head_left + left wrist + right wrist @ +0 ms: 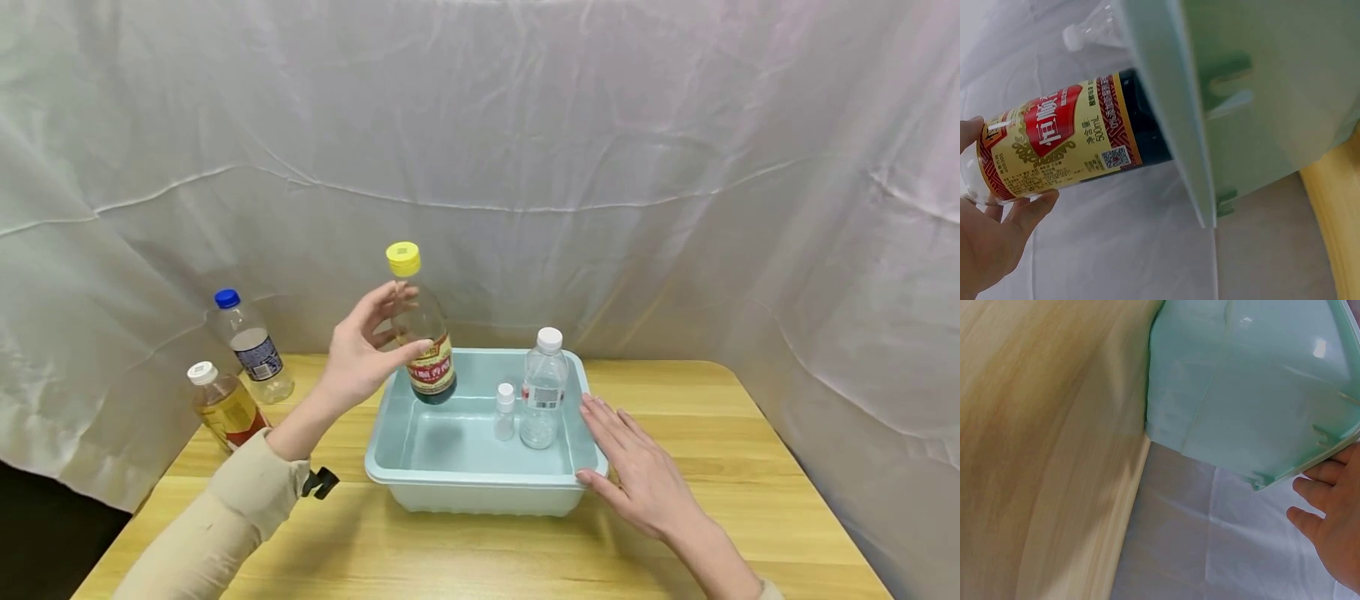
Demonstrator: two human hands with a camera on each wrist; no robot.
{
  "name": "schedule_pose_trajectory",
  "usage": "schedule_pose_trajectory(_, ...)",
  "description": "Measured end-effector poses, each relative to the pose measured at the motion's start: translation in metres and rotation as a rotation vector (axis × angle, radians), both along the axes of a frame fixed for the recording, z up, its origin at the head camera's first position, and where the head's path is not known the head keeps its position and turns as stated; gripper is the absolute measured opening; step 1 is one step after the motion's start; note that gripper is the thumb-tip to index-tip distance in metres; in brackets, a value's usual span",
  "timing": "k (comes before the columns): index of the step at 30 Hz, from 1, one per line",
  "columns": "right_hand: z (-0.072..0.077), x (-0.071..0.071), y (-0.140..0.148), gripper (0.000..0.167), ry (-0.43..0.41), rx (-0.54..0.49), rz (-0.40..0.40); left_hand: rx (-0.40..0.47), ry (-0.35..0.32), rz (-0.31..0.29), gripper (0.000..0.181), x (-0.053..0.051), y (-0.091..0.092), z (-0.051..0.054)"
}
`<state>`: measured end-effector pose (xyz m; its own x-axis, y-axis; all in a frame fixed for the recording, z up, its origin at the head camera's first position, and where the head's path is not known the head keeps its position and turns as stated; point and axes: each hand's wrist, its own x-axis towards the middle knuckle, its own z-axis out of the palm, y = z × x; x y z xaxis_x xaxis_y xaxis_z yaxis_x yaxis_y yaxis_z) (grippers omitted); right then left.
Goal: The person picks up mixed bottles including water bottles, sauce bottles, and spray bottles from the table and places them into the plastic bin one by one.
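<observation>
My left hand grips a vinegar bottle with a yellow cap, a red and cream label and dark liquid low inside. It hangs slightly tilted over the left part of a pale blue-green plastic basin. In the left wrist view, the thumb and fingers hold the vinegar bottle around its upper body, and its base is hidden behind the basin wall. My right hand rests on the basin's right rim, fingers straight. Inside the basin stand a clear bottle with a white cap and a small white-capped bottle.
On the wooden table, left of the basin, stand a blue-capped clear bottle and a white-capped bottle with a yellow and red label, partly behind my left forearm. A grey curtain hangs behind and at both sides.
</observation>
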<state>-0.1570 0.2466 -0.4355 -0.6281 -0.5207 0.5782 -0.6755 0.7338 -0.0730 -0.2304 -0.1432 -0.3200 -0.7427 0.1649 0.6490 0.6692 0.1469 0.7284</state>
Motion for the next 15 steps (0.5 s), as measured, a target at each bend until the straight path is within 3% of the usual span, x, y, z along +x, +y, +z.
schedule_pose_trajectory(15,0.001,0.000,0.001,0.076,-0.018,0.010,0.000,-0.190,-0.153,-0.113,0.077,-0.011,0.027,-0.021)
